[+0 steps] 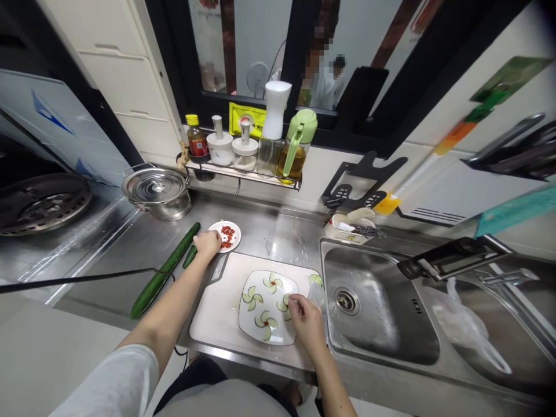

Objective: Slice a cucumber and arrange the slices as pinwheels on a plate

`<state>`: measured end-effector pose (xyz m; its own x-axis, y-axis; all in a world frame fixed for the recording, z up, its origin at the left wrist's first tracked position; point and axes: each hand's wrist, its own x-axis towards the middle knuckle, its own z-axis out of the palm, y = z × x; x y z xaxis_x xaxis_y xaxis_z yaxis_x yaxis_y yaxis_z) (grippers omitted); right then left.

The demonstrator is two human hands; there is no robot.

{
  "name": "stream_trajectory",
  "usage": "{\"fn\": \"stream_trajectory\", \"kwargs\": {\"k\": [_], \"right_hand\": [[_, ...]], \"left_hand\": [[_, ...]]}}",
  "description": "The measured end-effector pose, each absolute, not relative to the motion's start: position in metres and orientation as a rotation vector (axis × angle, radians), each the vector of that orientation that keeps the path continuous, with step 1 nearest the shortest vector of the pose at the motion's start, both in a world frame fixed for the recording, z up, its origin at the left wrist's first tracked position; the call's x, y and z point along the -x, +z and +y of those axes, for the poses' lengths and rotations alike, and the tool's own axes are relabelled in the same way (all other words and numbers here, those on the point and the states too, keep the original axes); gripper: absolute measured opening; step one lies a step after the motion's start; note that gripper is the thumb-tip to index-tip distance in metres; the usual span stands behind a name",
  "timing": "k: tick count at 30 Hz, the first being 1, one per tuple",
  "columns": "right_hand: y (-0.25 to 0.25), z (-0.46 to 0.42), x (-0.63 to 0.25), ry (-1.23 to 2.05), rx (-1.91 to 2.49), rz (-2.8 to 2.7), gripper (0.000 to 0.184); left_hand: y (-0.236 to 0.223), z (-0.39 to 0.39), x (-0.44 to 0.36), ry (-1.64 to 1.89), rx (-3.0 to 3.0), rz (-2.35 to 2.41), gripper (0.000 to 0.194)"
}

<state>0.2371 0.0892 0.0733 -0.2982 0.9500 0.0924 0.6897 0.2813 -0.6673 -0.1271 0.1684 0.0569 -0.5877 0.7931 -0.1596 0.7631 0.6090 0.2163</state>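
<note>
My left hand (209, 242), fingers curled, is closed at the left rim of a small white plate (237, 236), which holds chopped red bits (227, 234). A short cucumber piece (190, 256) lies beside that wrist, and a long whole cucumber (163, 272) is further left. My right hand (306, 319) is in a pinch over the right side of a squarish white plate (248, 331); anything between its fingertips is too small to make out. Thin cucumber slices (265, 324) form pinwheels on this plate, some with red centres. Underneath is a pale cutting board (212, 321), with more slices (315, 280) at its right corner.
A steel sink (373, 324) adjoins the board on the right, with a plastic bag (471, 330) beyond it. At the back left stands a lidded steel pot (158, 194). A seasoning rack (243, 174) carries jars and an oil bottle (297, 145). A dark cable (87, 282) crosses the left side.
</note>
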Motion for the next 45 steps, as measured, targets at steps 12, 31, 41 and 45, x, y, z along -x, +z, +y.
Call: {"fn": "stream_trajectory", "kwargs": {"k": [12,31,41,45], "right_hand": [[0.071,0.085,-0.235,0.793,1.454,-2.063,0.04],[0.08,0.052,-0.2,1.181,1.2,-2.114,0.024],[0.096,0.044,-0.2,1.259,1.159,-2.22,0.013],[0.098,0.041,-0.199,1.346,1.125,-2.264,0.009]], "left_hand": [[0.058,0.146,0.103,1.029,-1.011,2.291,0.022],[0.087,0.005,-0.029,0.927,-1.556,1.595,0.021],[0.099,-0.011,-0.027,0.751,-1.661,1.605,0.026],[0.092,-0.018,-0.023,0.752,-1.695,1.56,0.028]]}}
